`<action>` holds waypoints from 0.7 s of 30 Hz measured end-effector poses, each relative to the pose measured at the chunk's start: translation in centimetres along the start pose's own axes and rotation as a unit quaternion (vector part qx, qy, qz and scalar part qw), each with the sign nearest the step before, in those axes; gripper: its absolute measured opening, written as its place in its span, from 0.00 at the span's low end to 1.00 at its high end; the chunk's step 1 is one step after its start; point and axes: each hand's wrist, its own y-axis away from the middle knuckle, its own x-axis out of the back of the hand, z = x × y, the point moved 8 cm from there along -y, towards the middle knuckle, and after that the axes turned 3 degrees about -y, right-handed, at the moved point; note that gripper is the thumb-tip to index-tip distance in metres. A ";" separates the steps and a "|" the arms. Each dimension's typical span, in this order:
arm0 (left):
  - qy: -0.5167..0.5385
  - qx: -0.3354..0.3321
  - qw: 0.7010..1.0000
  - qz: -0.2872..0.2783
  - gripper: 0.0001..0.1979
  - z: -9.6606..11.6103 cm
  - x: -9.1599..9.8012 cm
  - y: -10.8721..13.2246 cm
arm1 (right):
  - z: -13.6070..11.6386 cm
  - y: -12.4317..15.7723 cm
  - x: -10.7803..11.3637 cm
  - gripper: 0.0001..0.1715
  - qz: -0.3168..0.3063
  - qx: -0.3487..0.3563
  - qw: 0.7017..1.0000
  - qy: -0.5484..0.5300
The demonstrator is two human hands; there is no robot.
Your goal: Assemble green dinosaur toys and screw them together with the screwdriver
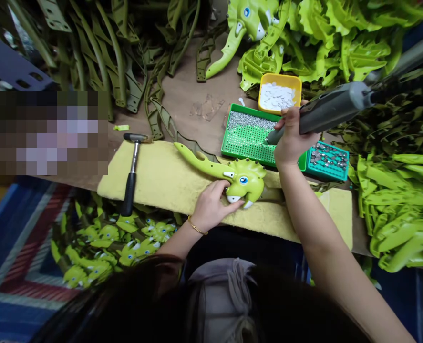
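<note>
Here, the toy point(247, 184), a lime-green horned head with a blue eye and a long curved arm, lies on the yellow pad point(161, 166), near its middle, eye side up, the arm pointing up and to the left. The left hand point(213, 205) pinches its white-tipped snout, thumb at the near edge and fingers at the far side; a thin bracelet point(197, 226) circles that wrist. An olive strip point(190, 143) runs along the arm's far side.

Beyond the toy, the right hand point(294, 140) is wrapped around a grey driver point(335, 107). The driver's tip points down into the green tray point(229, 145), which has small silver screws point(249, 120) massed along its far side; whether the tip touches one, I cannot tell. Just behind sits a yellow box point(298, 85) of white pieces point(277, 96), and against the tray's right end a teal tray point(345, 166) of metal bits.

To the left, a hammer point(132, 176) lies across the pad, its black handle toward the person. Farther out on the brown table point(182, 102) are olive frames point(111, 57) at upper left, more green parts point(361, 28) at upper right and a heap of green pieces point(400, 209) at right. Below the pad, at lower left, similar toys point(114, 238) are piled up.
</note>
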 end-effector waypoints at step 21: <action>-0.001 -0.015 1.000 0.015 0.21 0.3 0.1 -0.2 | -2.4 -0.6 -0.2 0.16 -0.017 -0.014 0.995 -0.092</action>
